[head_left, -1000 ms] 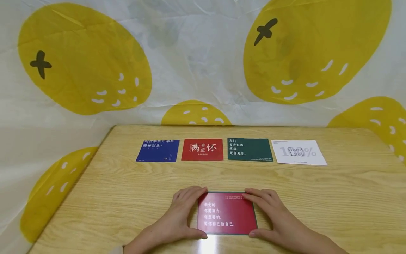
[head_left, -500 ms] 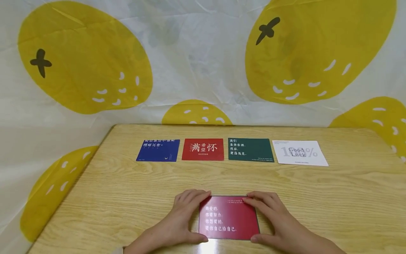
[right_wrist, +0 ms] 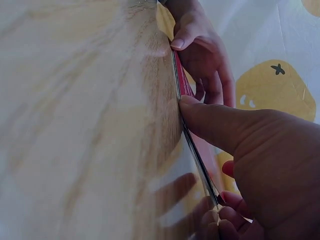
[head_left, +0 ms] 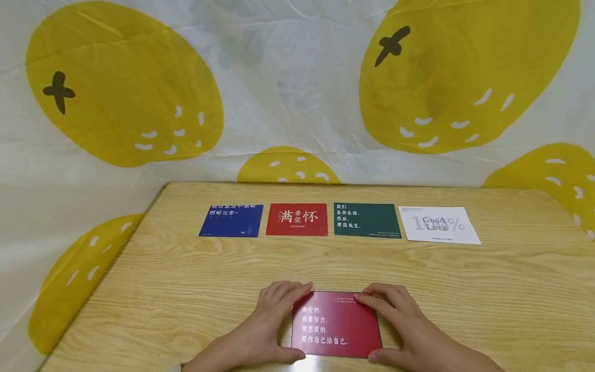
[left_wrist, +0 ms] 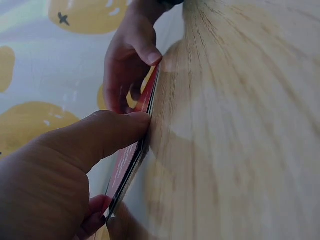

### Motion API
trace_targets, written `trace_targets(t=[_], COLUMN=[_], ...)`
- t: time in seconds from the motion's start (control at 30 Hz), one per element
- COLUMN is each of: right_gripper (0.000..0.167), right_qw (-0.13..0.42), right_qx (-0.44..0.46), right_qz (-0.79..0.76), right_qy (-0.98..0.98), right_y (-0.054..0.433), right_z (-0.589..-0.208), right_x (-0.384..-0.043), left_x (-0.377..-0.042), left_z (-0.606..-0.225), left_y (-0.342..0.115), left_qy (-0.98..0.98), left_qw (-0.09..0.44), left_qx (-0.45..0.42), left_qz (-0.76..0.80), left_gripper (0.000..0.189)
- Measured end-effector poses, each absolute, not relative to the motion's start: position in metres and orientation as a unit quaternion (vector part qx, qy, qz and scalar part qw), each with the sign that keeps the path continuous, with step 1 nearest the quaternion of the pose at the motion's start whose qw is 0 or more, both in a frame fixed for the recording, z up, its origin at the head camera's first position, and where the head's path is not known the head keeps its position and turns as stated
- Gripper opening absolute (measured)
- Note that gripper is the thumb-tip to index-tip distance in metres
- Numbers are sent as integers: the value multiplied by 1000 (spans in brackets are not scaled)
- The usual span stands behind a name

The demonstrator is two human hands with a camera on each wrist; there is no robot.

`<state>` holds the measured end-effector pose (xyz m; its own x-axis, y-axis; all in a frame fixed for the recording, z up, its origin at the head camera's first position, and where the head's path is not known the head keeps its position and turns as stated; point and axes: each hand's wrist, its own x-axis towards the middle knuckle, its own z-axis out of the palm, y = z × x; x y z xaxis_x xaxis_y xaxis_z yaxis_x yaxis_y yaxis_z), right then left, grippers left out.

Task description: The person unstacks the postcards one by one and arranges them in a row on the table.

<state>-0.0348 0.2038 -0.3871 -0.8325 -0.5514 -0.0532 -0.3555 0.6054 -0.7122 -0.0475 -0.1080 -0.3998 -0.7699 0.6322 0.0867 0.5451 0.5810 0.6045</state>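
A small stack of postcards, its top crimson postcard [head_left: 337, 323] printed with white characters, lies at the near side of the table; dark lower edges show beneath it in both wrist views. My left hand [head_left: 269, 325] grips the stack's left end, thumb on the near edge and fingertips at the far corner. At the other end my right hand [head_left: 400, 323] holds it the same way, its index finger overlapping the top face. From the left wrist, the left thumb [left_wrist: 110, 135] presses the near edge. The right wrist view shows the right thumb [right_wrist: 215, 120] there too.
Farther back on the wooden table [head_left: 186, 289], a row holds a blue postcard [head_left: 230, 222], a red postcard [head_left: 296, 225], a green postcard [head_left: 376, 219] and a white postcard [head_left: 439, 227]. Behind the table hangs a white cloth [head_left: 288, 93] with yellow fruit prints.
Both hands and the crimson-topped stack have shifted slightly toward the near edge of the table. The row of postcards at the back has stayed in place.
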Motion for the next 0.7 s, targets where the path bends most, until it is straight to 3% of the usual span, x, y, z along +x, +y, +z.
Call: trace_targets(t=[0.57,0.7], right_gripper=[80,80], right_qw=[142,149], right_qx=[-263,-269], right_qz=[-368,-366], right_qy=[880,879], right_y=[203,202], right_z=[-384,-383], right_x=[-34,-35], left_x=[-47,-46], left_z=[-401,-399], left_y=[-107,-108], left_qy=[876,869], left_qw=[36,50], left_qx=[360,358], left_qz=[319,338], left_gripper=[107,106])
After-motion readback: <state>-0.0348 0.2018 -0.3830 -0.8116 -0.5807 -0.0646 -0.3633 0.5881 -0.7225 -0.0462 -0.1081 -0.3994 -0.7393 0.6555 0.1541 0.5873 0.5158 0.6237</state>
